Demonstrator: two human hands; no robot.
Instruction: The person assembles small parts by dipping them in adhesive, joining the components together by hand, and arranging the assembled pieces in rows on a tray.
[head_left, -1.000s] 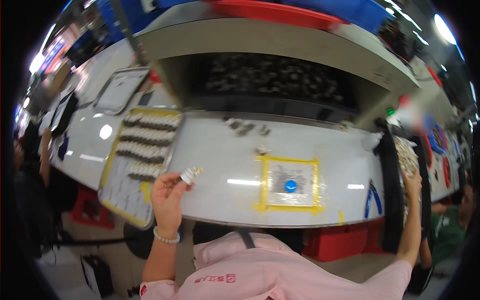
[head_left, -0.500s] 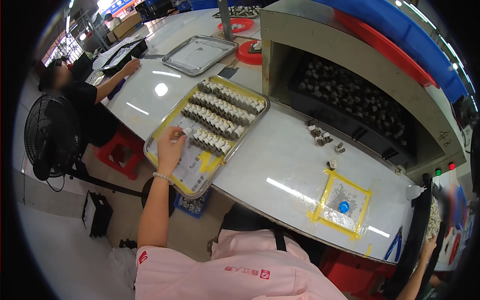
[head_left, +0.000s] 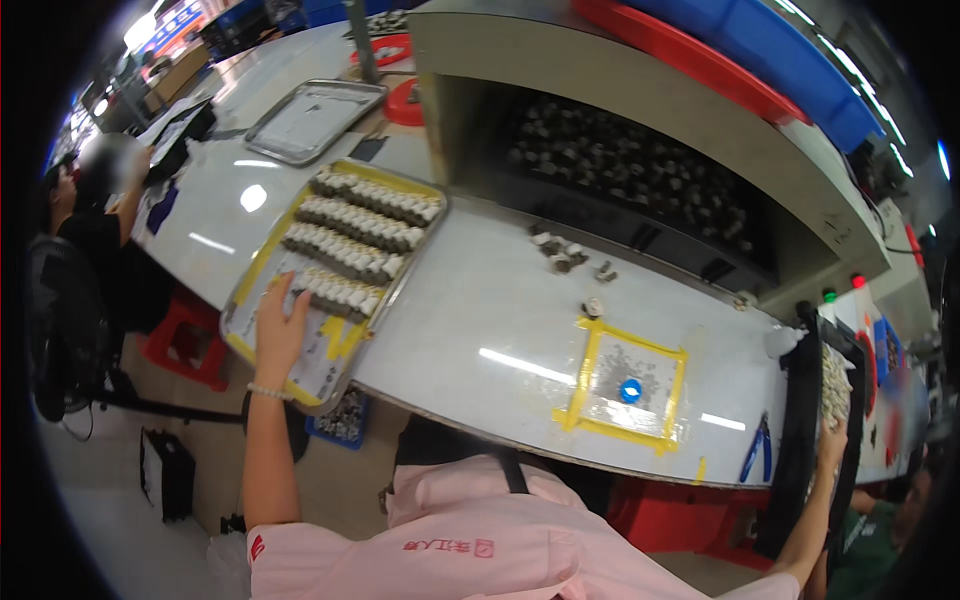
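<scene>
White-topped parts [head_left: 342, 291] stand in rows on the tray [head_left: 312, 370]; probably light, rigid, best pinched by their grey sides. Left hand [head_left: 279, 328], over the tray, has fingers parted; right hand [head_left: 832, 440], well right of the tray, grip unclear.

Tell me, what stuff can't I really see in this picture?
In the head view:
- Whether the left hand touches the nearest row of small parts: too small and blurred.
- What the right hand holds, if anything, by the white pieces: the hand covers it.
- The bottom of the black bin: piled parts hide it.
- The rest of the person in green: the dark picture rim cuts it off.
</scene>
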